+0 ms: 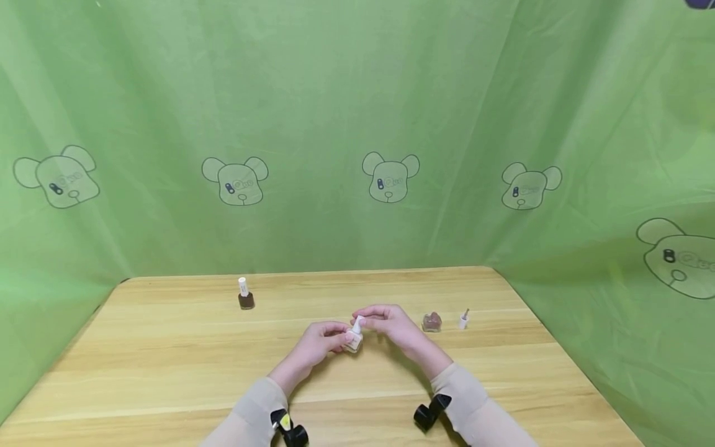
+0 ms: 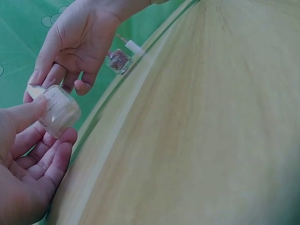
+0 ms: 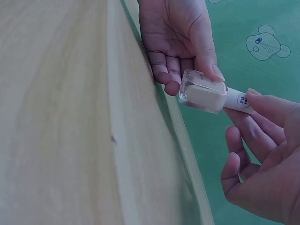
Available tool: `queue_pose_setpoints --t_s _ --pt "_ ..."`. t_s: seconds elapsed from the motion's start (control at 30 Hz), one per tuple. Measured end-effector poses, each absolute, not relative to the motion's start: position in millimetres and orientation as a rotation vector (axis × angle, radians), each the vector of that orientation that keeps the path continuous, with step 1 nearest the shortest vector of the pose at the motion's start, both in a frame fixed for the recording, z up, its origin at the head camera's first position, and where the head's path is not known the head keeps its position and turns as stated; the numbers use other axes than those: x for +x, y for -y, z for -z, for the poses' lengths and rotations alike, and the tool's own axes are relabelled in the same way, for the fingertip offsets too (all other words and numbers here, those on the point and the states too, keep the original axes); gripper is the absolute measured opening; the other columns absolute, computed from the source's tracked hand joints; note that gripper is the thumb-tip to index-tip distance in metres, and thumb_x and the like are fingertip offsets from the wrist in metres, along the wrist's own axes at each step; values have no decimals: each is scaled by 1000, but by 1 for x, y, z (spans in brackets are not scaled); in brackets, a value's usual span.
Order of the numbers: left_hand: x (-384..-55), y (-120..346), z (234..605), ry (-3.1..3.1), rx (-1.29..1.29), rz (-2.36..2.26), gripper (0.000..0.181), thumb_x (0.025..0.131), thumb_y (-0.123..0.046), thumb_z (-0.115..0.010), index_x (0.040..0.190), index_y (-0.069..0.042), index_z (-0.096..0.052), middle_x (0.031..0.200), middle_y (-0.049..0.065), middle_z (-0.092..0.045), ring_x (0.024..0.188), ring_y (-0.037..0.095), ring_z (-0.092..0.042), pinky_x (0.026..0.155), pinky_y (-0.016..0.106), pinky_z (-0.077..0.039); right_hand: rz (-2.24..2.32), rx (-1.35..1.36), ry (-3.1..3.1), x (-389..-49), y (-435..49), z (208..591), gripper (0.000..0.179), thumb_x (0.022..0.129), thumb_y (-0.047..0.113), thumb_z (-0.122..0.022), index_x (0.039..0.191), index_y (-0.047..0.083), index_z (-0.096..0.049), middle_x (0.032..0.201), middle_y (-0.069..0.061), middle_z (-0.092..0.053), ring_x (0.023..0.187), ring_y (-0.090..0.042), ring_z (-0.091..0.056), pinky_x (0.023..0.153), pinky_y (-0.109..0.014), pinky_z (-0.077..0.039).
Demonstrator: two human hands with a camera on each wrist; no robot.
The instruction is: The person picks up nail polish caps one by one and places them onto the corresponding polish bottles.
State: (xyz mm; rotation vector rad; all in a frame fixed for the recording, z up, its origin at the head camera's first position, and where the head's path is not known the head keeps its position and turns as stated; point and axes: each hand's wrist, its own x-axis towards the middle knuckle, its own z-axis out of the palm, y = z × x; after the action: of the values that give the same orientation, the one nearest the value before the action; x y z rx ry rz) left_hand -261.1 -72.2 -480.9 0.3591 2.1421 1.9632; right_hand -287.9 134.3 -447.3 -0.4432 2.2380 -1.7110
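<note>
A small clear-glass nail polish bottle (image 1: 353, 341) with pale polish inside is held up between both hands, tilted, over the middle of the table. My left hand (image 1: 316, 345) grips its glass body, thumb across the lettered face. With thumb and fingers my right hand (image 1: 393, 323) pinches the white cap (image 3: 239, 100), which sits at the bottle's neck. Beyond the right hand stands a second, uncapped bottle (image 1: 432, 322) of mauve, glittery polish. Its white cap with brush (image 1: 463, 319) is on the table beside it, brush pointing up.
At the back left of the wooden table (image 1: 167, 347) stands a dark nail polish bottle (image 1: 246, 300) with a white cap. Green curtains (image 1: 313, 93) printed with bear heads hang behind the table and along both sides.
</note>
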Motion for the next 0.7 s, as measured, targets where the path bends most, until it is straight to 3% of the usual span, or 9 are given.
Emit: queue_pose_setpoints --t_s 0.3,0.53,0.7 --pt "-260 72 479 -2163 361 -1940 34 90 -17 -68 115 6 -65 105 17 -72 79 8 -62 75 27 -55 1704 -360 -2375 -286 -130 446 30 84 21 -74 105 0 -70 103 -9 -74 88 -12 -63 80 -29 -45" --pt "-259 72 476 -2186 354 -1920 33 91 -17 -68 115 5 -66 104 16 -72 78 8 -62 75 28 -56 1726 -295 -2415 -284 -126 447 23 81 16 -76 97 0 -71 88 -4 -75 67 -15 -55 51 -21 -39" --pt "-259 71 478 -2202 341 -1909 33 89 -17 -69 114 4 -66 103 15 -72 78 10 -62 75 29 -56 1716 -306 -2430 -283 -126 446 23 82 16 -75 97 -1 -71 85 -3 -75 65 -15 -54 49 -20 -38"
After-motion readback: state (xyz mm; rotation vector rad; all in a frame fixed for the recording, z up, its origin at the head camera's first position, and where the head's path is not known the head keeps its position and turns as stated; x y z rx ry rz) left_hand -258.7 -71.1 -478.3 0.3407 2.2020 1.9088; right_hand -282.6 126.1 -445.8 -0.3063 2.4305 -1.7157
